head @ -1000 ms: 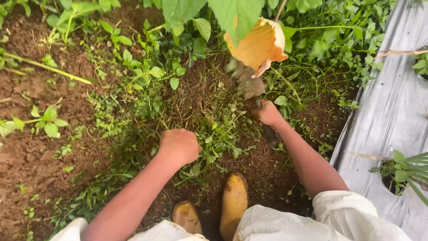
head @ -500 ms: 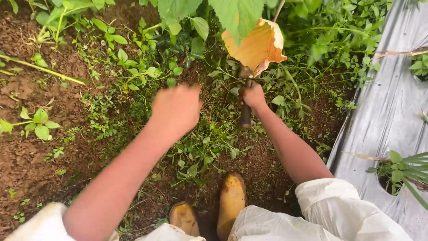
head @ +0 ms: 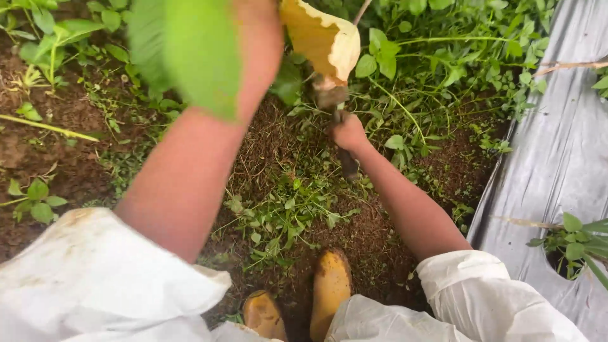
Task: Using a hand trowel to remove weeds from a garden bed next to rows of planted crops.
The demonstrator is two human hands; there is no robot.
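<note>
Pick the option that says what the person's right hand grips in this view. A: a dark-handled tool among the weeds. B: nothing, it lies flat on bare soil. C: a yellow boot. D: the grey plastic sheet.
A: the right hand is closed round the dark-handled tool over the weeds, away from the yellow boots and the grey plastic sheet.

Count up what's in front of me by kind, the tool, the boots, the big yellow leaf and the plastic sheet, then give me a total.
Hand tool, gripped in the right hand: 1
Muddy yellow boots: 2
Large yellowed leaf: 1
Grey plastic sheet: 1
Total: 5
</note>
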